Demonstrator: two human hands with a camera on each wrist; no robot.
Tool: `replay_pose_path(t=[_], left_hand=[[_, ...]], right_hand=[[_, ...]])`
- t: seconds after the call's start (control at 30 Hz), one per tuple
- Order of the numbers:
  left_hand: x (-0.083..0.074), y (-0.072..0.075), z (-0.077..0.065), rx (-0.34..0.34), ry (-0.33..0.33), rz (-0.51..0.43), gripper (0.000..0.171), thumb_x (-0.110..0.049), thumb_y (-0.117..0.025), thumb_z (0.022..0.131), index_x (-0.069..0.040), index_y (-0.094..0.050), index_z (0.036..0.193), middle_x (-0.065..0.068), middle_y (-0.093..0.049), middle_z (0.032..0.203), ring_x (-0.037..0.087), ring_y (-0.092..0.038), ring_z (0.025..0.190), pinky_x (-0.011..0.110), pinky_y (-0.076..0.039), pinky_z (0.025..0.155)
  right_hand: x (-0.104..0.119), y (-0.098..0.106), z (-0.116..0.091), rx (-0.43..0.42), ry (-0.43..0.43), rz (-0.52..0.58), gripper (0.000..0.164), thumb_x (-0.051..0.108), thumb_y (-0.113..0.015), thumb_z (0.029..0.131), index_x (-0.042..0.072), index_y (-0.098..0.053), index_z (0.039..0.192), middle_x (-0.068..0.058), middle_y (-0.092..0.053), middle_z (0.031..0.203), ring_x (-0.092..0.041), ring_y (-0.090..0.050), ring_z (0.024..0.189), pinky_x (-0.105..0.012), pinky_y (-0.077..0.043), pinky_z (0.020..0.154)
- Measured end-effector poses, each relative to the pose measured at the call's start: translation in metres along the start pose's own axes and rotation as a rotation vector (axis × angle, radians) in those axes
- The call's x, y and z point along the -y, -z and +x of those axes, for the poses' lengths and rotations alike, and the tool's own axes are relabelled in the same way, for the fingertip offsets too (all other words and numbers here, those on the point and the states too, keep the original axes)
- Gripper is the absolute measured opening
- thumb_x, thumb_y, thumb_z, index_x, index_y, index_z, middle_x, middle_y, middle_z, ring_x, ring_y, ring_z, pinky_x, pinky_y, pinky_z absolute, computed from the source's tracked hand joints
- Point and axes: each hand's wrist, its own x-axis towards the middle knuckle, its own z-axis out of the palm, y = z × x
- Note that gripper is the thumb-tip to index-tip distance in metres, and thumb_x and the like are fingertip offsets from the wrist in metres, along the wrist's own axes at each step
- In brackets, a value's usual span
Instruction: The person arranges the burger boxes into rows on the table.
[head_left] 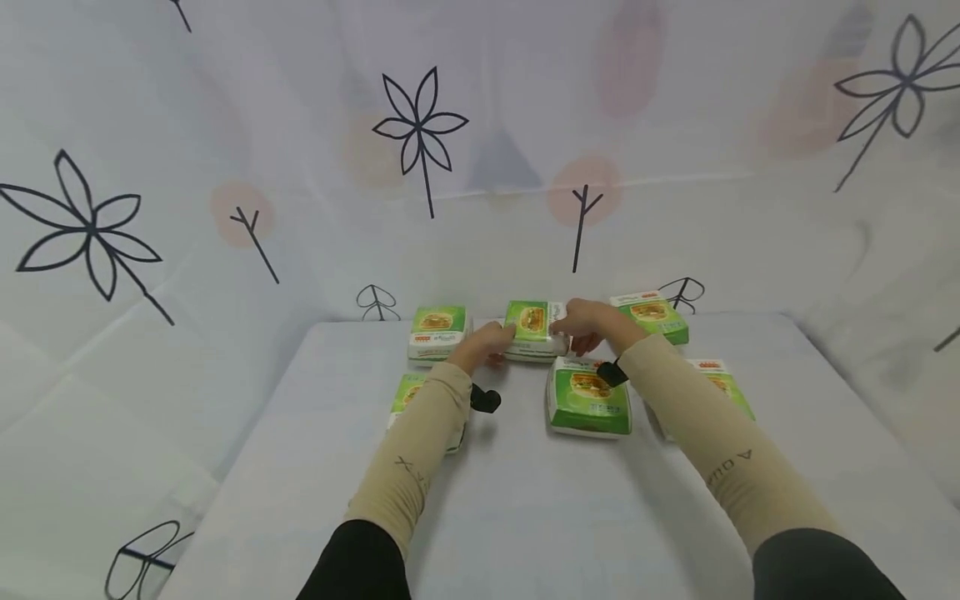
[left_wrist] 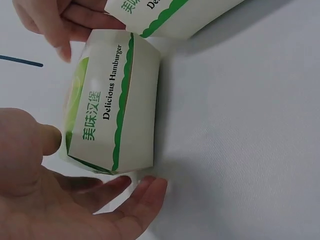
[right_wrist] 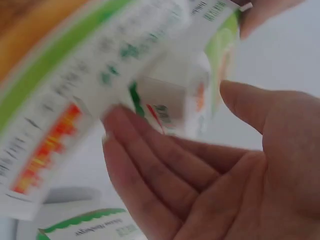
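Note:
A green and white hamburger box (head_left: pixel 531 323) sits at the back middle of the table, between my two hands. My left hand (head_left: pixel 483 343) is at its left end. In the left wrist view, the thumb lies at the top edge of that box (left_wrist: pixel 112 100), while loosely bent fingers (left_wrist: pixel 150 192) spread beside the lower end. My right hand (head_left: pixel 592 323) is at the other end. Its palm faces the box (right_wrist: pixel 172 102) in the right wrist view, thumb apart and fingers nearly straight. Another hamburger box (head_left: pixel 590 398) lies just in front, under my right wrist.
Similar boxes stand around: one at back left (head_left: pixel 437 333), one at back right (head_left: pixel 651 317), one at front left (head_left: pixel 405 393), partly behind my left sleeve, and one at front right (head_left: pixel 722 385), partly behind my right sleeve. A patterned cloth (head_left: pixel 487 242) hangs behind the white table (head_left: pixel 525 517).

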Motion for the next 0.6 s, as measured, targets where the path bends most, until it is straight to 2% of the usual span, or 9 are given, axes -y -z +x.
replay_pose_path(t=[0.1,0.17,0.23,0.33,0.47,0.6], left_hand=[[0.003,0.002,-0.006,-0.001,-0.014,-0.026,0.061,-0.039,-0.039,0.100,0.001,-0.025,0.145,0.015,-0.046,0.116,0.032,-0.052,0.103,0.041,-0.051,0.085],[0.000,0.002,-0.010,0.017,-0.021,-0.047,0.063,-0.039,-0.039,0.100,0.002,-0.023,0.145,0.016,-0.044,0.121,0.034,-0.052,0.105,0.042,-0.051,0.086],[-0.003,0.000,-0.015,0.039,-0.021,-0.061,0.063,-0.039,-0.039,0.100,0.004,-0.024,0.144,0.017,-0.045,0.122,0.036,-0.053,0.107,0.042,-0.050,0.086],[-0.007,-0.005,-0.021,0.067,-0.013,-0.107,0.060,-0.036,-0.039,0.101,0.006,-0.025,0.142,0.018,-0.047,0.116,0.038,-0.053,0.108,0.044,-0.050,0.087],[-0.005,-0.009,-0.021,0.056,-0.004,-0.170,0.056,-0.030,-0.040,0.101,0.006,-0.026,0.141,0.017,-0.049,0.108,0.036,-0.054,0.104,0.044,-0.050,0.087],[0.003,-0.004,-0.013,-0.003,-0.022,-0.205,0.052,-0.025,-0.039,0.102,0.005,-0.025,0.142,0.017,-0.047,0.114,0.034,-0.055,0.098,0.043,-0.050,0.087]], right_hand=[[0.004,0.008,0.002,-0.045,0.004,-0.027,0.057,0.035,-0.043,0.099,-0.013,-0.036,0.130,-0.030,-0.054,0.119,-0.037,-0.061,0.098,-0.044,-0.053,0.081],[0.003,0.015,0.004,-0.074,0.015,-0.026,0.064,0.035,-0.042,0.099,-0.013,-0.026,0.138,-0.033,-0.038,0.134,-0.041,-0.053,0.111,-0.045,-0.052,0.083],[-0.001,0.020,0.009,-0.085,0.029,-0.024,0.067,0.034,-0.042,0.099,-0.012,-0.017,0.142,-0.033,-0.025,0.143,-0.043,-0.045,0.119,-0.047,-0.050,0.086],[-0.005,0.021,0.016,-0.067,0.044,-0.016,0.068,0.033,-0.040,0.100,-0.009,-0.011,0.145,-0.030,-0.017,0.148,-0.044,-0.036,0.126,-0.048,-0.048,0.089],[-0.006,0.014,0.016,-0.037,0.073,-0.027,0.063,0.029,-0.042,0.100,-0.009,-0.019,0.144,-0.029,-0.023,0.146,-0.044,-0.038,0.125,-0.050,-0.048,0.089],[-0.003,0.006,0.013,-0.052,0.071,-0.043,0.059,0.030,-0.047,0.098,-0.012,-0.031,0.137,-0.030,-0.033,0.139,-0.041,-0.044,0.120,-0.047,-0.050,0.085]])
